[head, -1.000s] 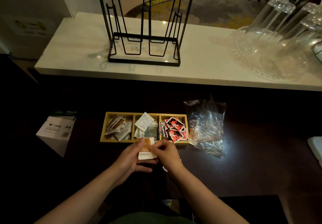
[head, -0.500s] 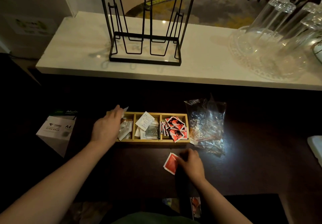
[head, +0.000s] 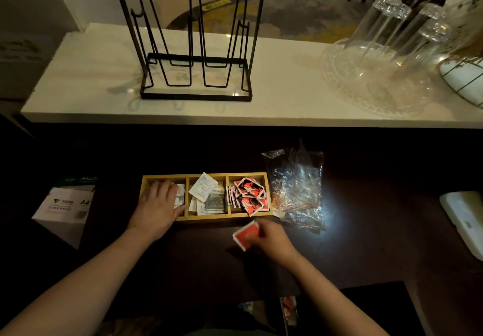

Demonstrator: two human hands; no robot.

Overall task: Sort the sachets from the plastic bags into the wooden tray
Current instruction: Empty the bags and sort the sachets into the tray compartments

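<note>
1. Half a second ago the left hand (head: 156, 209) was reaching over the far rim of the wooden tray (head: 206, 218); now it lies flat, fingers spread and holding nothing, over the left compartment on the pale sachets there; my guess is it has dropped one in.
2. The red sachet (head: 243, 236), which lay on the dark counter (head: 379, 231) under the right hand (head: 271, 236), is now lifted and tilted, pinched in that hand's closed grip just in front of the tray's right compartment.
3. That compartment already holds the red-and-black sachets (head: 249, 196); so this one likely belongs there, and the drop is a short move forward.
4. The plastic bags (head: 298, 184) lie crumpled just right of the tray; they look nearly empty, so the sorting seems close to done.
</note>
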